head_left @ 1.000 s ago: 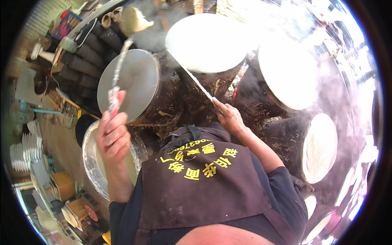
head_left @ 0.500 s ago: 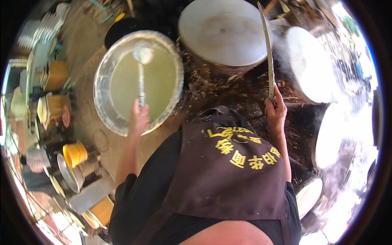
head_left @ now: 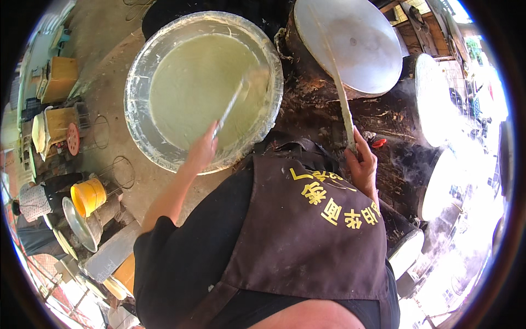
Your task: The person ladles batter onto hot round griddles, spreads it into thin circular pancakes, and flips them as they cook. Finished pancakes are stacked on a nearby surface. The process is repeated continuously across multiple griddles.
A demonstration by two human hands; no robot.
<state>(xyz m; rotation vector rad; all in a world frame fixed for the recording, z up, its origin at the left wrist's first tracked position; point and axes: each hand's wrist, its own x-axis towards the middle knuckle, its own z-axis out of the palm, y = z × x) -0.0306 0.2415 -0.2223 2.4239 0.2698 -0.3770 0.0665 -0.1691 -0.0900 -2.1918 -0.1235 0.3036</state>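
My left hand [head_left: 203,149] is closed around the handle of a ladle [head_left: 227,111], whose bowl is smeared by motion near the right side of the basin. Pale greenish-white liquid [head_left: 192,82] fills much of the wide basin [head_left: 137,118], and its inner wall is streaked with white. Whether the ladle's bowl dips into the liquid I cannot tell. In my closed right hand [head_left: 362,163] is the lower end of a long, thin, flat wooden stick [head_left: 342,98]. It points up and away, its far part passing in front of a large round grey lid [head_left: 361,46].
Steam drifts around several round pale covers on the right, among them one tall cover [head_left: 433,101]. Beside my right hand lies a small red thing [head_left: 378,143]. On the left stand a yellow bucket [head_left: 87,197], a metal bowl [head_left: 79,225] and a red stool top [head_left: 73,139].
The ladle has swung from the basin's far middle toward its right side, and its bowl looked pale before. The stick's top has tilted left. The whole view has shifted.
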